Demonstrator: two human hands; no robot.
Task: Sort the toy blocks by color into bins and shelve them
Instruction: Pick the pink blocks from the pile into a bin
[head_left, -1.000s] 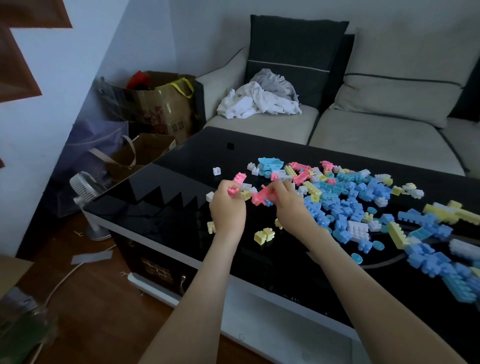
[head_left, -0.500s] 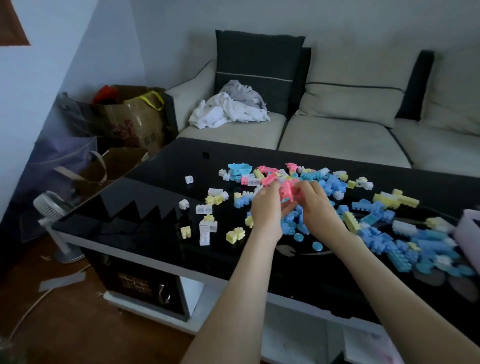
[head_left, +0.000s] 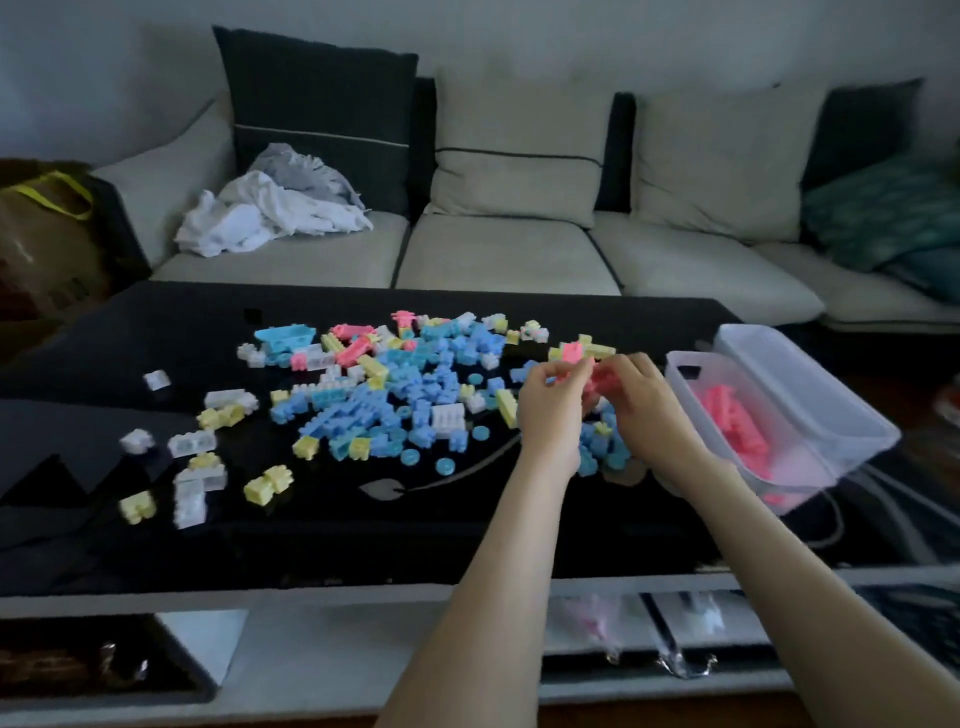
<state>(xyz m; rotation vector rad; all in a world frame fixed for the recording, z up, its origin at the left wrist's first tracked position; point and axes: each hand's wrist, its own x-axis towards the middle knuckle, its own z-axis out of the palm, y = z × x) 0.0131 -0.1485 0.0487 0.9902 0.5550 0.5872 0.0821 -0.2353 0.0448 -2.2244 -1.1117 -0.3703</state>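
As both bare hands meet just left of the clear bin (head_left: 779, 374), items stand thus. Left grip (head_left: 550, 410): fingers curled, pinching the held pink blocks (head_left: 597, 379) from the side away from the bin. Right grip (head_left: 649, 410): fingers curled over the same held pink blocks, on the side nearest the bin, wrist close to the bin's near-left rim; whether it touches the rim cannot be told. Held pink blocks: raised above the bench (head_left: 156, 332), blurred, count not readable. Sorted pink blocks (head_left: 732, 426): one heap inside the bin, against its left wall. Mixed pile (head_left: 410, 384): blue, yellow, white and a few pink blocks, spread on the bench left of the bin, beyond both grips. Stray yellow and white blocks (head_left: 197, 447): scattered well left of the bin, past the mixed pile. Sofa (head_left: 509, 249): behind the bin, along the bench's far edge. White cloth (head_left: 270, 218): crumpled on the sofa seat, far left of the bin. Teal cushion (head_left: 883, 208): on the sofa, behind and right of the bin.
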